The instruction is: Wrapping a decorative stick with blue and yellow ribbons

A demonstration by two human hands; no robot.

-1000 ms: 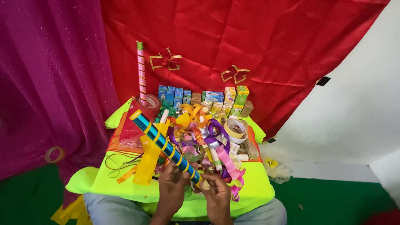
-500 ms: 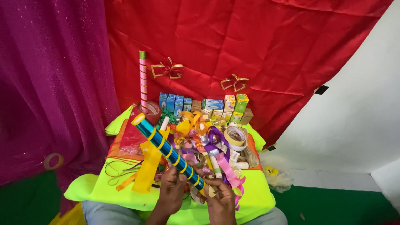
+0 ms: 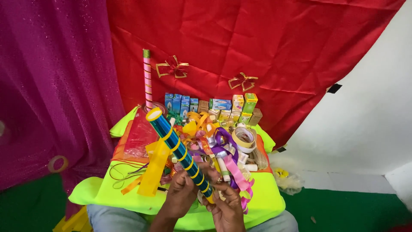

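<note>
A blue stick wrapped with spiral yellow ribbon [image 3: 177,148] slants up to the left from my hands. My left hand [image 3: 181,195] grips its lower part. At the bottom end my right hand [image 3: 226,205] pinches the stick, fingers closed on the tip. A yellow ribbon strip [image 3: 153,165] hangs beside the stick. Under and behind my hands lies a heap of loose coloured ribbons [image 3: 219,148] on a neon-yellow cloth [image 3: 109,187] over my lap.
A pink stick with gold spiral [image 3: 147,79] stands upright in a red tape roll. Small boxes [image 3: 210,105] line the back. A tape roll [image 3: 243,137] and twine sit right. Red cloth with two bows [image 3: 171,66] hangs behind, purple curtain [image 3: 51,86] left.
The blue stick has tilted more upright, its top end moving right and up. My hands shifted slightly lower along it.
</note>
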